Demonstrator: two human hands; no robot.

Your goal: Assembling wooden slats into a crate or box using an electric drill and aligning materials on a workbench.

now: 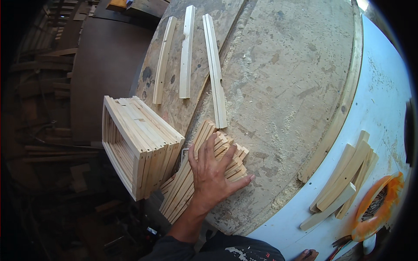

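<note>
My left hand (pixel 212 170) rests palm down on a bundle of light wooden strips (pixel 180 195), fingers spread apart and thumb out to the right. The strips lie close together at the near edge of the workbench, and their far ends are uneven. Beside them on the left stands a row of rectangular wooden frames (pixel 152 148), packed tightly together. Only a few fingers of my right hand (pixel 308 255) show at the lower edge, near the white surface; whether they hold anything is not visible.
Three notched wooden strips (pixel 186 56) lie farther out on the worn workbench (pixel 287 78), with sawdust around. On the white surface (pixel 379 104) at the right are several loose wooden pieces (pixel 344 174), an orange ring-shaped container (pixel 363 226) of nails, and handled tools (pixel 342 241).
</note>
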